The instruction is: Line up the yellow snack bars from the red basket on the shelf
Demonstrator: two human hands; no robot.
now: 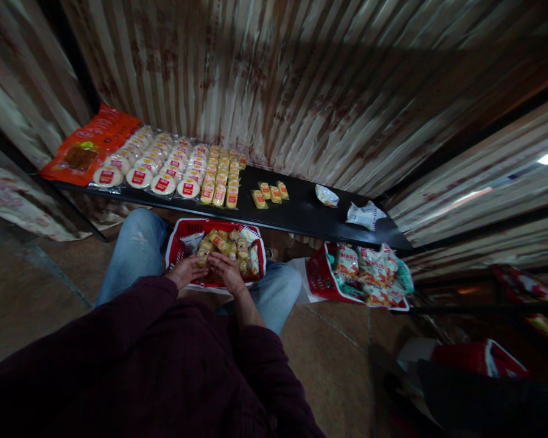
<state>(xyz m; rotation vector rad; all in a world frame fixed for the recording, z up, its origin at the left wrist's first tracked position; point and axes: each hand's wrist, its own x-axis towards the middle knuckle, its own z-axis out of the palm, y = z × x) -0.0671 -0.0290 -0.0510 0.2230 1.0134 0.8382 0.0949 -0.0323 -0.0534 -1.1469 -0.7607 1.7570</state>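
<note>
Between my knees sits a red basket point(261, 260) with a white rim, holding yellow-wrapped small cakes point(221, 243) and a few white packets point(254, 258). Both hands reach into its near side. My left hand point(187, 271), fingers stretched out to the right, touches the cakes at the front left. Its fingertips come close to those of my right hand point(228, 274), whose fingers lie spread over the cakes near the middle. Neither hand shows a cake clearly gripped. The undersides of the fingers are hidden.
Ahead runs a black shelf point(296, 210) with rows of round white packaged cakes point(139, 176), rows of yellow cakes point(219, 194), an orange bag point(91, 143), several loose yellow cakes point(274, 193) and white packets point(365, 214). Another red basket point(319, 277) of snack bags stands right. Pleated curtain hangs behind.
</note>
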